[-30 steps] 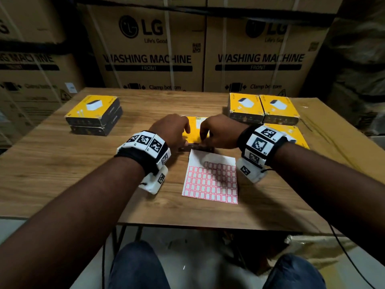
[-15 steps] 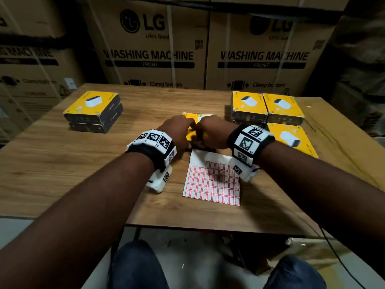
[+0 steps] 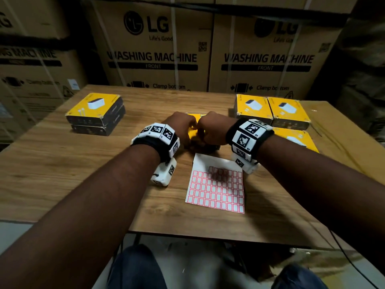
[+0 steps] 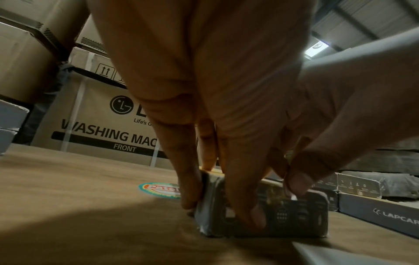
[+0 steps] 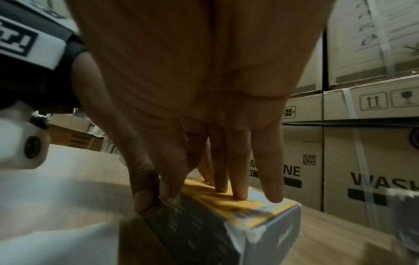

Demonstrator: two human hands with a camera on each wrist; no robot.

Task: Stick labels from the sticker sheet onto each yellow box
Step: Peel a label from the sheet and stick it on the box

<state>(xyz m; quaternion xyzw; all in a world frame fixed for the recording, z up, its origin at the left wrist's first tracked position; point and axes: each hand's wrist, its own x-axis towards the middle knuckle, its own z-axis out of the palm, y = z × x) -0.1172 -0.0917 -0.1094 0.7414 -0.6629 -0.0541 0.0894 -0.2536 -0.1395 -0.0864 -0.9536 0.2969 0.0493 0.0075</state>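
Observation:
A yellow-topped box point(image 3: 193, 118) with dark sides lies at the table's middle, mostly covered by both hands. My left hand point(image 3: 183, 126) grips its left end, the thumb on the dark front face point(image 4: 294, 220) and a finger on the end. My right hand point(image 3: 212, 130) pinches the box's near top edge with thumb and forefinger point(image 5: 156, 200), its other fingers resting on the yellow top point(image 5: 226, 199). A small white scrap shows under that thumb tip point(image 4: 293, 197); what it is stays unclear. The sticker sheet point(image 3: 216, 190), with rows of red-bordered labels, lies flat in front of the box.
Two yellow boxes are stacked at the back left point(image 3: 95, 113). At the back right are two more side by side point(image 3: 253, 109) point(image 3: 288, 111), with a third in front point(image 3: 295, 140). Large cardboard cartons point(image 3: 154, 57) wall off the table's far side. A round sticker point(image 4: 158, 190) sits on the wood.
Both hands have drawn closer together over the middle box and now hide nearly all of its yellow top. The sheet and the other boxes have not moved.

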